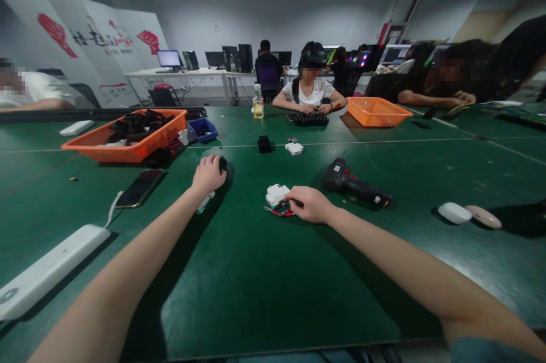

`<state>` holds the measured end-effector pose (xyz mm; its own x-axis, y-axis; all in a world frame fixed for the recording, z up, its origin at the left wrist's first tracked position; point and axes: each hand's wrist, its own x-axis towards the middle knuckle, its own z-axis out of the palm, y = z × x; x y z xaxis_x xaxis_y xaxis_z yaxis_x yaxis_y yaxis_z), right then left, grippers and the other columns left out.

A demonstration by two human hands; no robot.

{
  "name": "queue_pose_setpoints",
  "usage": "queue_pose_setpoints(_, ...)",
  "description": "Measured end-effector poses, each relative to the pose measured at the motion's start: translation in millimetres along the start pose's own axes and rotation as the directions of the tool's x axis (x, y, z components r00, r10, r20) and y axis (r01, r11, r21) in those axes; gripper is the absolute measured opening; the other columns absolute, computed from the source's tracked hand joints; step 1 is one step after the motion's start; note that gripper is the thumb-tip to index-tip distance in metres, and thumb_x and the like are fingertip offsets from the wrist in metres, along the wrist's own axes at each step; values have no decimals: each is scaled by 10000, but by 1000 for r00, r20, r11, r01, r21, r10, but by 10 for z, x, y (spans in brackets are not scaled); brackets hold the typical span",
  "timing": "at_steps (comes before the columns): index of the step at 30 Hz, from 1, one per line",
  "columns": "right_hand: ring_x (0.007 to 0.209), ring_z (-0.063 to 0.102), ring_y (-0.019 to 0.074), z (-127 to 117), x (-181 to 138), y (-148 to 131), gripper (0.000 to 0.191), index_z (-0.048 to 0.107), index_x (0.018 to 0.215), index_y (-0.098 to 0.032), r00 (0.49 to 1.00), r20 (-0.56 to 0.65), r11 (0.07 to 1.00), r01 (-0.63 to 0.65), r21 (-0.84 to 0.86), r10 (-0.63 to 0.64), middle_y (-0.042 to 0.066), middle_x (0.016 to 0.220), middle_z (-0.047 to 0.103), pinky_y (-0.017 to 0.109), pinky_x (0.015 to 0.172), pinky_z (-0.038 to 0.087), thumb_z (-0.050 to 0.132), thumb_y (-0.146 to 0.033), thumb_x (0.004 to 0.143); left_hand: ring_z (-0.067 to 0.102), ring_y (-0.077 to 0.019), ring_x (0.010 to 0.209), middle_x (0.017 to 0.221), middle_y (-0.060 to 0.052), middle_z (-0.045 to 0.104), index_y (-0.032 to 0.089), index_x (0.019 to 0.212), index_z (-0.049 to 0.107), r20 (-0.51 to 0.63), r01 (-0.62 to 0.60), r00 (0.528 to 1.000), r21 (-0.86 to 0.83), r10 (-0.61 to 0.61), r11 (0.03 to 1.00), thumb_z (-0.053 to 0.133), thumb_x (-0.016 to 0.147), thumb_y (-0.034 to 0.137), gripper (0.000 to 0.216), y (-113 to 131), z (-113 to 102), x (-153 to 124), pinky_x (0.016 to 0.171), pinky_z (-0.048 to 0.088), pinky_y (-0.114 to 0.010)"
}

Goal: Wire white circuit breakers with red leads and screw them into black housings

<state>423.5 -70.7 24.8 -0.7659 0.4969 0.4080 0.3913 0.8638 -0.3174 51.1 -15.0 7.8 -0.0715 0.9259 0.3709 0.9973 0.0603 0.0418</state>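
My left hand [210,174] is closed around a small black part [223,164], mostly covered by the fingers, on the green table [239,272]. Under that wrist a white and green piece [206,202] shows in part. My right hand [313,203] is closed, its fingertips pinched at the right edge of a white plastic block [277,195] resembling a small circuit breaker. Short red wires [284,212] with metal ends lie against the block's near side, partly under the fingers. Farther back are another white block [294,148] and a black block [264,144].
A cordless screwdriver [356,184] lies right of my right hand. Leftward are an orange basket [128,149] of black parts, a blue bin [203,131], a phone [140,188] and a white power strip [55,266]. Across the table a person [311,87] works beside another orange basket [375,112].
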Motion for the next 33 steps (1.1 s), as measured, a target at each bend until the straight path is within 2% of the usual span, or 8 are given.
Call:
queue_pose_setpoints(6,834,613,194,17,-4,26,222,659,1041,-199,1000,5,1000,-10,-18,10,66,935,677,313,744,482,487,-168,904,432,-363,1268,1337,-203,503,111,1345,471,-46,-35,998,0,35,999,428,930,371,492,-22,45,13,1011,439,-479)
queue_pose_setpoints(11,810,608,182,30,-5,44,198,651,1034,-186,999,-12,999,34,-22,-34,62,922,671,297,713,472,506,-148,904,476,-380,1193,1262,-215,523,91,1276,509,-97,-41,994,24,43,999,443,921,366,453,-28,78,19,954,457,-478)
queue_pose_setpoints(15,802,610,177,12,-3,32,188,650,1024,-187,1000,-1,999,30,-21,-30,60,925,668,287,699,474,517,-136,900,475,-384,1202,1283,-232,518,78,1274,519,-82,-37,996,42,41,998,408,913,267,423,-15,69,22,952,450,-488)
queue_pose_setpoints(21,822,620,179,12,1,40,179,657,985,-189,999,-1,999,40,9,-40,58,919,676,288,722,487,521,-118,892,480,-354,1227,1337,-191,526,129,1311,518,-63,-44,997,45,46,998,379,857,131,474,-16,42,22,977,440,-486)
queue_pose_setpoints(33,826,621,178,5,4,24,178,663,971,-185,999,1,999,35,5,-35,59,914,677,287,728,485,521,-113,890,417,-387,1300,1435,-216,450,120,1400,447,-30,-80,996,88,83,993,385,888,211,523,3,55,-2,995,400,-524)
